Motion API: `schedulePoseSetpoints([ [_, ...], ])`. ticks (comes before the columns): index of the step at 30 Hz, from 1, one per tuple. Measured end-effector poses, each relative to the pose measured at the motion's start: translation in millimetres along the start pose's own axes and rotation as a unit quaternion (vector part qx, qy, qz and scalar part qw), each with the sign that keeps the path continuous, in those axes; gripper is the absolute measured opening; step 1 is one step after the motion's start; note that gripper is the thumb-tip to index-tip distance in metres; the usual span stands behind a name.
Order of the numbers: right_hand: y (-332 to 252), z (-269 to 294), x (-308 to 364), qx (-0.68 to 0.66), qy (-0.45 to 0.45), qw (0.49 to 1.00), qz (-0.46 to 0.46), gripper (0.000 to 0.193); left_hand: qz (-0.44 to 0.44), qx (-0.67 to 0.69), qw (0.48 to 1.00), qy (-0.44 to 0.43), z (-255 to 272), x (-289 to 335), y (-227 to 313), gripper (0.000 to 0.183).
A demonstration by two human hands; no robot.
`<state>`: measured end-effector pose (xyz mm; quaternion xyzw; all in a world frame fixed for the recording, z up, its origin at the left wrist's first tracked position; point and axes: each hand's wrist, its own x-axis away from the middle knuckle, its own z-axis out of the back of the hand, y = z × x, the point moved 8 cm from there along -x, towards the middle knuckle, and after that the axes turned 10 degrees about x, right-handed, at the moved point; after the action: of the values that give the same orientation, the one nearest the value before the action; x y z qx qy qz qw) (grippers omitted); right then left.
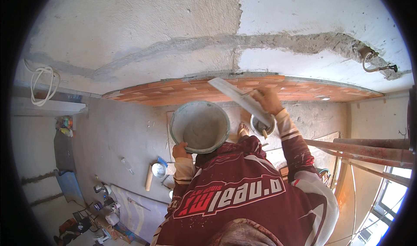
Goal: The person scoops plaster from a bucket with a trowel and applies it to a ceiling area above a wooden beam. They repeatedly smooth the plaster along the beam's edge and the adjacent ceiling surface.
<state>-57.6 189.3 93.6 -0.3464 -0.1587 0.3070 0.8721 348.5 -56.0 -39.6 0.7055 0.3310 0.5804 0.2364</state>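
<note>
Left hand [179, 151] pinches basin [200, 107] at its 7 o'clock rim, grey paste [202, 131] inside; right hand [268, 101] curled round long trowel [232, 94], 2 o'clock of basin

1 round bowl [220, 121] and 1 long trowel [236, 97] are hanging close together.
The greenish-rimmed bowl is facing open side up, grey inside; at its upper right, the flat grey trowel is slanting from upper left to lower right.
</note>
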Motion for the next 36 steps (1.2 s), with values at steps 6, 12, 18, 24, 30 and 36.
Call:
schedulePoseSetpoints([
  [6, -52.0, -66.4, -4.2, 0.012, 0.017, 1.0, 0.013, 0.04, -0.024, -0.021, 0.999, 0.02, -2.7, 11.4, 16.2, 0.022],
  [12, -56.2, -79.0, -14.8, 0.014, 0.021, 1.0, 0.0, 0.045, -0.021, -0.011, 1.0, 0.006, 7.7, 1.5, 20.1, 0.025],
  [18, -13.7, -27.8, -9.5, 0.0, 0.033, 0.999, -0.005, 0.039, -0.014, 0.011, 1.0, -0.004, 13.5, -3.4, 18.1, 0.025],
  [24, 53.7, 18.2, -23.2, 0.047, 0.021, 0.999, -0.006, 0.033, -0.007, 0.0, 1.0, 0.013, 6.6, 4.1, 12.9, 0.025],
  [30, 69.1, 52.3, -36.2, 0.033, -0.007, 0.999, -0.022, 0.035, -0.006, -0.009, 1.0, 0.01, 2.9, 2.0, 8.2, 0.022],
  [36, 50.2, 67.5, -25.1, 0.051, -0.081, 0.99, -0.105, 0.039, -0.013, -0.032, 0.999, 0.003, 6.4, -0.8, 5.6, 0.025],
])
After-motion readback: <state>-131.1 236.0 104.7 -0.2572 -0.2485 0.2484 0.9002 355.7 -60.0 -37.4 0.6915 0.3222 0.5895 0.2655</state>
